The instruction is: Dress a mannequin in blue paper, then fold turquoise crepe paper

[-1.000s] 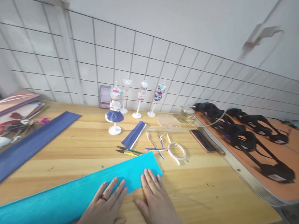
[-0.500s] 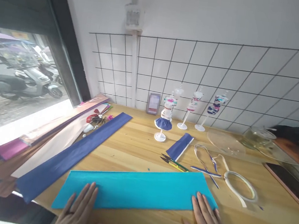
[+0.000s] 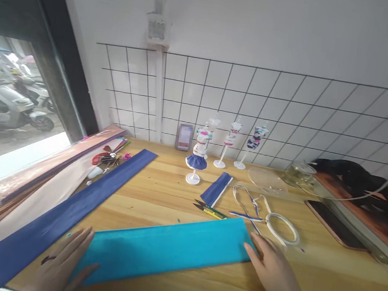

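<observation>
A folded turquoise strip of thin material, cloth or crepe paper point(image 3: 169, 247), lies slanted across the front of the wooden table. My left hand point(image 3: 66, 260), a ring on one finger, rests over its left end with fingers stretched out. At the right end, my right hand point(image 3: 268, 260) has its thumb on top and its fingers bent around the short edge. Just behind the strip lie thread snips point(image 3: 211, 211) with yellow and green handles. A small navy piece with a white edge point(image 3: 217, 188) is beyond them.
Dress-form stands line the back; one wears a navy skirt point(image 3: 196, 161). To the right are a tape roll point(image 3: 283, 229), a phone point(image 3: 335, 225) and a glass teapot point(image 3: 299, 173). A long navy strip point(image 3: 66, 214) and a pale strip point(image 3: 35, 208) lie left.
My right hand has gone from lying flat to bending round the strip's right edge. My left hand has moved left to the strip's end. The view has shifted right.
</observation>
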A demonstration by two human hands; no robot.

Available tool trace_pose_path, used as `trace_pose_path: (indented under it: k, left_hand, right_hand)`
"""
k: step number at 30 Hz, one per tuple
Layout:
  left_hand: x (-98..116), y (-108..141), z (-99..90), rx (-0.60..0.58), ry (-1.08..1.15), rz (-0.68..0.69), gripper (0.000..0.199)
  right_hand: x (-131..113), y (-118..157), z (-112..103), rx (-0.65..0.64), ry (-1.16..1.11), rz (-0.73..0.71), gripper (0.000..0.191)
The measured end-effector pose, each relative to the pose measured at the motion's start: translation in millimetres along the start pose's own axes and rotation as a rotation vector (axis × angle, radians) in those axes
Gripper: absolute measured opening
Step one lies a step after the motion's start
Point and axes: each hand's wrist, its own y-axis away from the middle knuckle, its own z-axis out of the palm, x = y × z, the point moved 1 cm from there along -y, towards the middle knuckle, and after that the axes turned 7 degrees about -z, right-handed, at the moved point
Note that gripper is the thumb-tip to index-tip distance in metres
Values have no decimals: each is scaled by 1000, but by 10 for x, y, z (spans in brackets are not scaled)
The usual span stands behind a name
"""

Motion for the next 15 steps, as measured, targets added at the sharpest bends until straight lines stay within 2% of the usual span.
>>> trace_pose_path:
  k: [2, 4, 8, 12, 15]
  left_hand:
    - [176, -275, -75, -57, 25, -3, 38]
    - [281, -497, -150, -189, 32, -17, 44]
    - [280, -788, -233, -373, 61, -51, 47]
    - [215, -897, -194, -539, 41, -70, 44]
    - [196, -847, -151, -487, 81, -31, 36]
  right_hand:
    - [9, -126, -48, -73, -55, 89, 40]
    - [9, -201, -60, -98, -80, 123, 32]
    - [-2, -242, -45, -124, -147, 133, 13]
    - [18, -247, -42, -121, -176, 172, 12]
    - [32, -245, -49, -111, -197, 171, 18]
